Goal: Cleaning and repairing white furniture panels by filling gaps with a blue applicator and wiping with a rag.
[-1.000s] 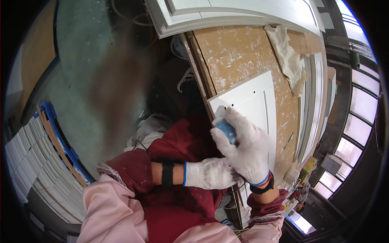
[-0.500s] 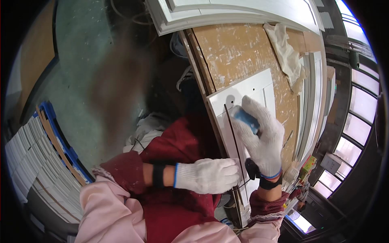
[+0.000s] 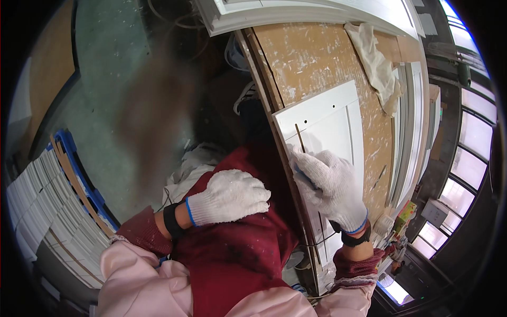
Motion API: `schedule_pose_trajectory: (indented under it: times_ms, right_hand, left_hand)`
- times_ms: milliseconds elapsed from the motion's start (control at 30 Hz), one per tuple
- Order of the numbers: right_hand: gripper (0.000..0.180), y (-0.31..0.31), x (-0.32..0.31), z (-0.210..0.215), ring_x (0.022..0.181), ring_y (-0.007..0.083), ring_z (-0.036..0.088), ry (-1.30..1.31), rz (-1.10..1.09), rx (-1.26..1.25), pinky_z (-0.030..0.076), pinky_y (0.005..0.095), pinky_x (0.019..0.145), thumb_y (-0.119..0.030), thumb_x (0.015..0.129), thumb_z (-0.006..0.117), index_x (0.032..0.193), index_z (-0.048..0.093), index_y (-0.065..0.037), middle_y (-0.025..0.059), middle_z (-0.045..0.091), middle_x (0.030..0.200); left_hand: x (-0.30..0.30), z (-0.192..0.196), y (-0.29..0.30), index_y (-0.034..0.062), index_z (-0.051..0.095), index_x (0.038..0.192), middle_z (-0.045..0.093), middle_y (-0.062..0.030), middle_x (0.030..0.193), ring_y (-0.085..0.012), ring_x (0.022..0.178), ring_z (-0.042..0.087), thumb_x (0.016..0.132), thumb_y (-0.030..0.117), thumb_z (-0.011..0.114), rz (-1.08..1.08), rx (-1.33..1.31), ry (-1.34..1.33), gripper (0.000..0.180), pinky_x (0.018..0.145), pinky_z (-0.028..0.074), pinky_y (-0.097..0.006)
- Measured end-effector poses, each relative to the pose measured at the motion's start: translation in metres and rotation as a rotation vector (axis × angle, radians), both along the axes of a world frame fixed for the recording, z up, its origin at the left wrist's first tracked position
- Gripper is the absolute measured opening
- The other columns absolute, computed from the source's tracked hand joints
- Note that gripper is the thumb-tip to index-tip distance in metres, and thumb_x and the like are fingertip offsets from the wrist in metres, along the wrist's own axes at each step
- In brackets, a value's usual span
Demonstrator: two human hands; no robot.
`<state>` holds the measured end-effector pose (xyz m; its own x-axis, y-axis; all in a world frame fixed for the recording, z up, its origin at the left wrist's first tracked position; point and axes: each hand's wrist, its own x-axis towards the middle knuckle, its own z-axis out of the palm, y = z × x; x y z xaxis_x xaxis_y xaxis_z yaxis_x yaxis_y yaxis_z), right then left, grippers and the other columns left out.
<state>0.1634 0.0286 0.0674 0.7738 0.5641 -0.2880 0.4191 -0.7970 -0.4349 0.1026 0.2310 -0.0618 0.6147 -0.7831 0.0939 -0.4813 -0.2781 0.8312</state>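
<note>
1. The left hand, in a white knit glove, rests against the red apron at the person's front. Its fingers are curled loosely together and hold nothing that can be seen.

2. The right hand, gloved the same way, lies on the white panel just past the tabletop's near edge. Its fingers are closed around a small blue thing (only a sliver shows, so its kind cannot be told), which is pressed down on the panel's near part.

3. The panel lies flat on the tabletop, its long side running away from the person. It has a recessed middle field and a few small dark holes near the far end. A thin dark line runs along its left part towards the hand.

4. As for progress, the panel's face looks evenly white all over. I cannot tell which part has been worked and which has not. The hand sits at the near end, and the far end lies open beyond it.

5. Farther off, a crumpled cloth lies on the spattered tabletop, well apart from the hand.

6. Beyond that, white frames lie along the far edge.

7. To the left, on the floor, stacked white boards stand beside a blue strip.
</note>
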Motion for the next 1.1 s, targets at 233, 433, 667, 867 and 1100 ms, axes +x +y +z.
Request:
schedule_pose_trajectory:
  times_ms: [233,433,667,867,1100]
  right_hand:
    - [0.051,0.006,-0.003,0.002,0.07,0.0328,0.062,-0.047,-0.013,0.041,0.05,0.0427,0.061,-0.012,0.08,0.072,0.128,0.058,-0.012,0.0116,0.061,0.084]
    - [0.05,-0.006,-0.015,0.007,0.071,0.032,0.062,0.08,0.015,-0.099,0.05,0.0429,0.062,-0.011,0.079,0.072,0.127,0.058,-0.012,0.0121,0.061,0.086]
    - [0.043,-0.012,-0.02,0.013,0.078,0.0337,0.063,0.026,-0.135,0.116,0.051,0.0414,0.067,-0.004,0.078,0.07,0.121,0.065,-0.01,0.0151,0.064,0.093]
    - [0.046,0.004,-0.004,-0.001,0.082,0.0342,0.063,-0.067,-0.106,0.233,0.052,0.0413,0.07,0.001,0.079,0.067,0.123,0.063,-0.008,0.0165,0.064,0.096]
    - [0.048,-0.011,-0.014,0.004,0.081,0.033,0.063,0.031,-0.023,0.12,0.052,0.0401,0.069,0.001,0.078,0.066,0.124,0.062,-0.01,0.0143,0.063,0.091]
  left_hand:
    - [-0.005,-0.003,-0.004,0.0152,0.068,0.094,0.066,-0.0019,0.086,-0.0212,0.081,0.065,0.087,0.033,0.06,-0.015,-0.012,0.001,0.021,0.072,0.051,-0.035]
    - [-0.006,-0.008,-0.003,0.0148,0.068,0.091,0.065,-0.0025,0.081,-0.0217,0.078,0.065,0.086,0.033,0.061,0.031,-0.032,0.015,0.02,0.071,0.051,-0.036]
    - [-0.008,-0.012,-0.003,0.0134,0.068,0.09,0.067,-0.0032,0.085,-0.0228,0.079,0.066,0.087,0.034,0.062,0.019,-0.07,0.036,0.021,0.071,0.051,-0.037]
    - [-0.001,-0.001,-0.002,0.0123,0.07,0.095,0.069,-0.0052,0.09,-0.0271,0.083,0.065,0.09,0.035,0.061,-0.019,0.044,0.197,0.025,0.077,0.051,-0.041]
    - [-0.002,-0.001,0.004,0.0116,0.071,0.099,0.07,-0.0064,0.097,-0.0276,0.093,0.065,0.09,0.035,0.062,0.068,0.01,0.269,0.027,0.086,0.05,-0.04]
